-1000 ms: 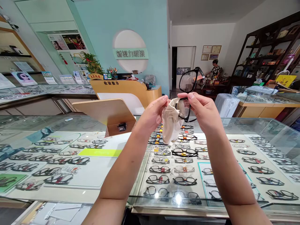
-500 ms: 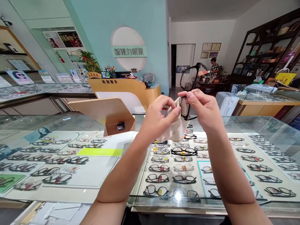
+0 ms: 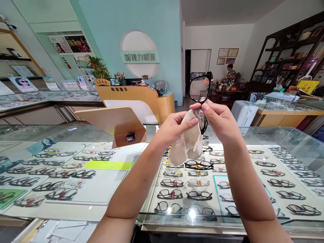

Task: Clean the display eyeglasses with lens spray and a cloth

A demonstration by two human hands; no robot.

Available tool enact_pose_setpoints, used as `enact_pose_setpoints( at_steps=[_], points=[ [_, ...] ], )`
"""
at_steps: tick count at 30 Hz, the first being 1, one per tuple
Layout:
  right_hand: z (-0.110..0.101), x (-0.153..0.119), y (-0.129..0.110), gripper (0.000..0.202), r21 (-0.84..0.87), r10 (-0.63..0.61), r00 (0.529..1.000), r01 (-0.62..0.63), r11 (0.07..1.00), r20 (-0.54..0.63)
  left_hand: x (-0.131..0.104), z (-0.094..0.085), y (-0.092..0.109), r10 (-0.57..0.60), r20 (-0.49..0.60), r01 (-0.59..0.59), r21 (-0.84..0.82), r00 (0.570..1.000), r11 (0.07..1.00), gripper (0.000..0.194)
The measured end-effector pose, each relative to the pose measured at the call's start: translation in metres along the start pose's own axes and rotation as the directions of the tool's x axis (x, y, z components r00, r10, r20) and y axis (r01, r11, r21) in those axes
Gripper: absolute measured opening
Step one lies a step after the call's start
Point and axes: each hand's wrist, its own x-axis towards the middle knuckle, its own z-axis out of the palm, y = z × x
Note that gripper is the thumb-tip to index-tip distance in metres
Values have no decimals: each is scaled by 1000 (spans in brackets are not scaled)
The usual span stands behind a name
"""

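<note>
black-framed eyeglasses (image 3: 199,87) held on end above the glass display case (image 3: 177,226): right hand (image 3: 219,118) pinching the bridge, left hand (image 3: 174,131) clamped on a beige cloth (image 3: 184,145) against the lower lens (image 3: 201,117). wiping appears unfinished; whether the uncovered upper lens (image 3: 198,91) is done cannot be told.

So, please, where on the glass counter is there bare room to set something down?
The glass top looks bare over the white panel, below the yellow-green strip, left of the left forearm. Crowded: spectacle rows on both sides; behind, the wooden stand.

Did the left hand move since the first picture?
Yes. Against the cash desk behind it, the left hand has moved right, towards the right hand.
</note>
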Motion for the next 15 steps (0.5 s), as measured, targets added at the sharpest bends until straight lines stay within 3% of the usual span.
enact_pose_setpoints(
  at_steps=[7, 15],
  points=[
    [1, 1, 10, 40, 141, 97, 995, -91, 986, -34, 1, -1, -2, 3, 77, 3, -71, 997, 997, 45],
    [16, 4, 14, 50, 221, 154, 979, -121, 968, -136, 1, 12, -6, 63, -14, -64, -110, 998, 992, 55]
  ],
)
